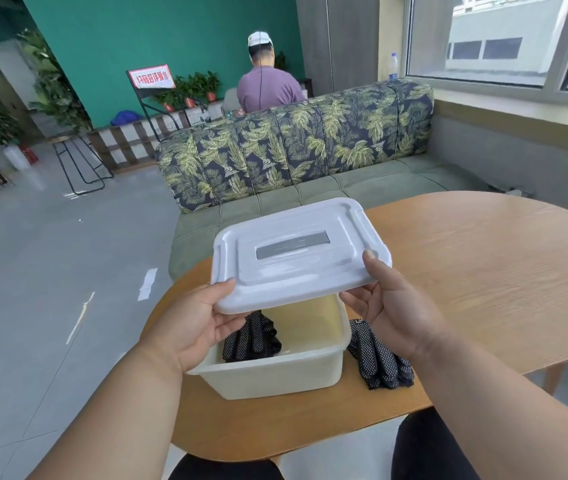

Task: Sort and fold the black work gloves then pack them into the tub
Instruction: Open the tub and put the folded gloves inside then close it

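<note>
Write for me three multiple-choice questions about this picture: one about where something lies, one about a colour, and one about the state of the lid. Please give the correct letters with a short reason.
1. Where do the gloves outside the tub lie?
A. On the table, to the right of the tub
B. On the sofa
C. On top of the lid

2. What colour is the lid?
A. Green
B. White
C. Black

3. What is the state of the lid?
A. Snapped shut on the tub
B. Lying flat on the table
C. Held above the open tub by both hands

Answers:
1. A: the dotted black gloves rest on the table beside the right wall of the tub; another bundle of gloves is inside it.
2. B: the lid is white with a grey strip in the middle.
3. C: the left hand and right hand grip its near corners, and the tub below is open.
</note>
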Action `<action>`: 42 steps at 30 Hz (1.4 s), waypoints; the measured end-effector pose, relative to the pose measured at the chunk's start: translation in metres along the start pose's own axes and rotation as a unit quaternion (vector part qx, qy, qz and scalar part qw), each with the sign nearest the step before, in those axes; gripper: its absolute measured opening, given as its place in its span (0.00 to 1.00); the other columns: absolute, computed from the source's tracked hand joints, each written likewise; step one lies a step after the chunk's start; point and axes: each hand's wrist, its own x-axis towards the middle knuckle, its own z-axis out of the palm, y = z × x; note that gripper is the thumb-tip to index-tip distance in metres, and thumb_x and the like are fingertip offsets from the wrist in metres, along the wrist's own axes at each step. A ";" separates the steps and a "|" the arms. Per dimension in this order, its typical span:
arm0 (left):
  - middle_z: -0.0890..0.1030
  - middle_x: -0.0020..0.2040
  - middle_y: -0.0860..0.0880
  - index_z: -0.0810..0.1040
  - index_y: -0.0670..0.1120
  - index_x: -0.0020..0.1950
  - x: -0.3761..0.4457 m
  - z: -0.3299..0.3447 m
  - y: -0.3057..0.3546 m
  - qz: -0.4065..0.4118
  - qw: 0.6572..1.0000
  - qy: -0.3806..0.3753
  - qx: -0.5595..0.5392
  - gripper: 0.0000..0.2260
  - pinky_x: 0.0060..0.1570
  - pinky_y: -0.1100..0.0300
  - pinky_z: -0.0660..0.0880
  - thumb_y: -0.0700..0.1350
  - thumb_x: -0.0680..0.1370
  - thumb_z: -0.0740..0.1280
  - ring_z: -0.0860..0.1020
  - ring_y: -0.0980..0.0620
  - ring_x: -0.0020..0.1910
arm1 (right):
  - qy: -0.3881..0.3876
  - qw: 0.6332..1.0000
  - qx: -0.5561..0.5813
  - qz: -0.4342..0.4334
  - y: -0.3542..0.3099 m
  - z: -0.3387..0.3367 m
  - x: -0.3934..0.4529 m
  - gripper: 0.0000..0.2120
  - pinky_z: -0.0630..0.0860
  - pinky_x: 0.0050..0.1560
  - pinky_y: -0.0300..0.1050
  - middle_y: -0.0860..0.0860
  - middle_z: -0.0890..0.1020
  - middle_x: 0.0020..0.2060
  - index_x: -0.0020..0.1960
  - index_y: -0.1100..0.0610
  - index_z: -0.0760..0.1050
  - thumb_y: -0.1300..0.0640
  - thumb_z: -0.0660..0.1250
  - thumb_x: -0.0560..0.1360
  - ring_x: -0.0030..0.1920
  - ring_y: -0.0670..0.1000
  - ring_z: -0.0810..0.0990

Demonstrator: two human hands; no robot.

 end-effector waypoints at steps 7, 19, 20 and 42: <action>0.86 0.51 0.49 0.79 0.46 0.64 -0.003 -0.029 -0.002 0.036 0.988 0.051 -0.143 0.10 0.32 0.65 0.81 0.41 0.84 0.65 0.85 0.56 0.38 | 0.136 0.885 -0.444 -0.039 0.002 -0.035 0.001 0.22 0.77 0.61 0.58 0.53 0.84 0.57 0.60 0.51 0.80 0.36 0.64 0.75 0.53 0.51 0.81; 0.87 0.47 0.49 0.79 0.45 0.62 -0.012 -0.060 -0.021 0.023 0.975 0.070 -0.210 0.08 0.32 0.65 0.81 0.41 0.83 0.66 0.85 0.56 0.40 | 0.190 0.781 -0.569 0.177 0.026 -0.077 -0.011 0.18 0.76 0.38 0.44 0.54 0.86 0.40 0.45 0.60 0.83 0.45 0.79 0.72 0.43 0.54 0.83; 0.87 0.48 0.49 0.79 0.45 0.63 -0.012 -0.061 -0.021 0.024 0.974 0.072 -0.212 0.09 0.33 0.65 0.81 0.41 0.83 0.66 0.85 0.56 0.40 | 0.191 0.784 -0.563 0.179 0.027 -0.076 -0.011 0.17 0.75 0.37 0.44 0.54 0.86 0.40 0.46 0.60 0.83 0.46 0.79 0.72 0.42 0.54 0.83; 0.86 0.55 0.46 0.76 0.41 0.73 -0.017 -0.073 -0.024 0.031 0.964 0.077 -0.253 0.17 0.32 0.65 0.81 0.41 0.84 0.66 0.85 0.54 0.42 | 0.120 0.936 -0.300 -0.142 -0.022 0.017 -0.013 0.27 0.86 0.43 0.55 0.49 0.85 0.53 0.69 0.41 0.73 0.60 0.77 0.75 0.48 0.51 0.87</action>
